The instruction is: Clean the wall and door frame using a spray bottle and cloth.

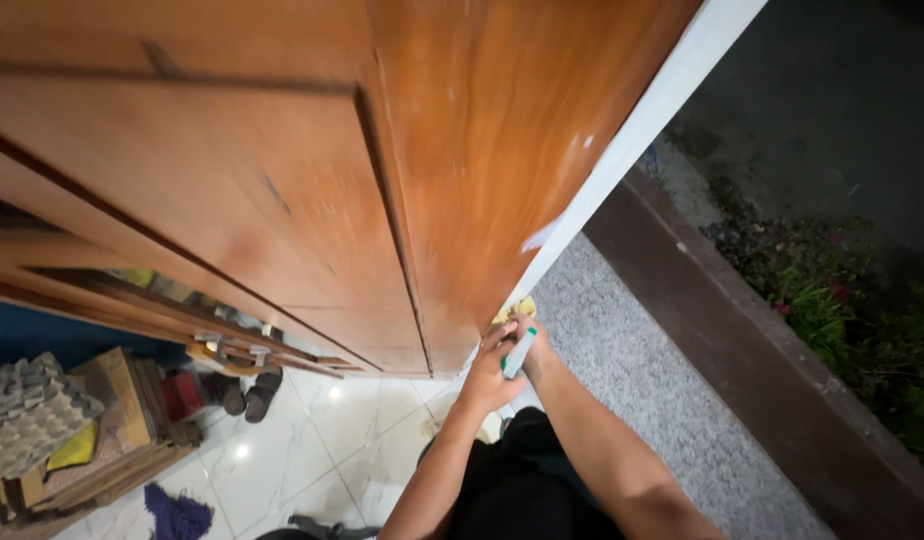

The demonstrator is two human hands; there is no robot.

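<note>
I look down along a tall brown wooden door (482, 150) that stands open. Both my hands meet at its lower edge. My right hand (534, 345) presses a yellow cloth (517, 308) against the bottom corner of the door. My left hand (490, 370) holds a small white and green bottle or tube (519, 352) just beside the right hand. My forearms reach down from the lower middle of the view, over my dark trousers.
A white door frame (642, 120) runs beside the door. Right of it lie a grey speckled step (642, 370), a dark low wall (762, 360) and plants (842, 300). On the white tiled floor at left are sandals (247, 392), stacked boards and egg trays (32, 415), a purple cloth (177, 515).
</note>
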